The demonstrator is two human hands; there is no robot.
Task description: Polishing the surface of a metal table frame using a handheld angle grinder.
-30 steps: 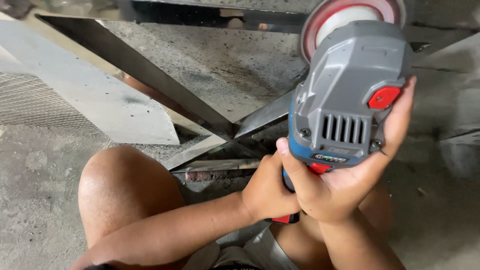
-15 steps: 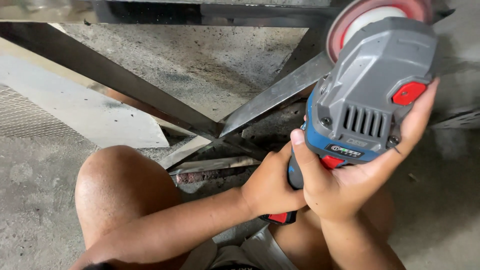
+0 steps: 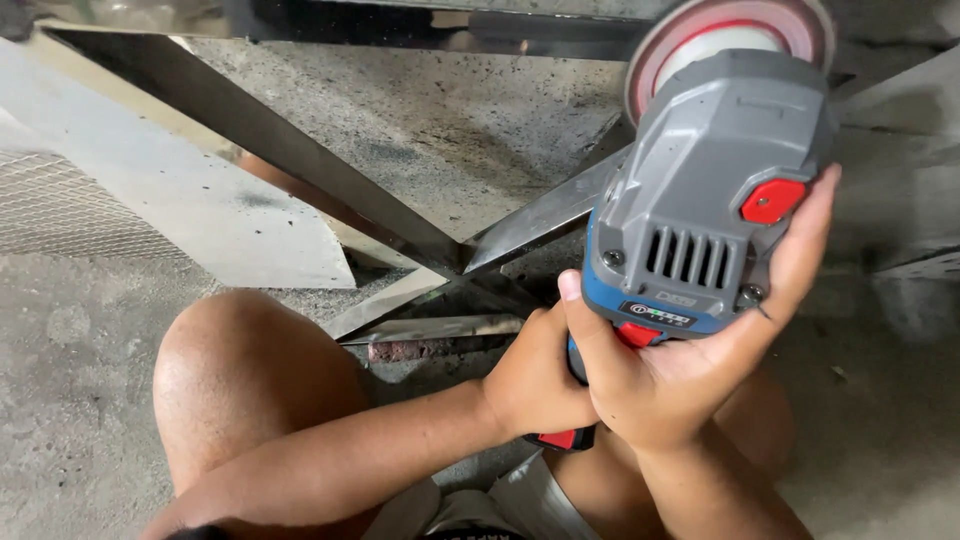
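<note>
Two hands on one tool. Concrete floor under crossed metal bars. Pale board lies left, bare knee below. Grey-blue angle grinder raised over bars, red-rimmed disc at top. Right hand wraps grinder body; left hand clamped on handle beneath, both touching.

Your left hand wraps the angle grinder handle, hiding all but a red tip below; your right hand covers its lower body. The grinding disc is cut off by the top edge, its contact with the metal bars unseen.
</note>
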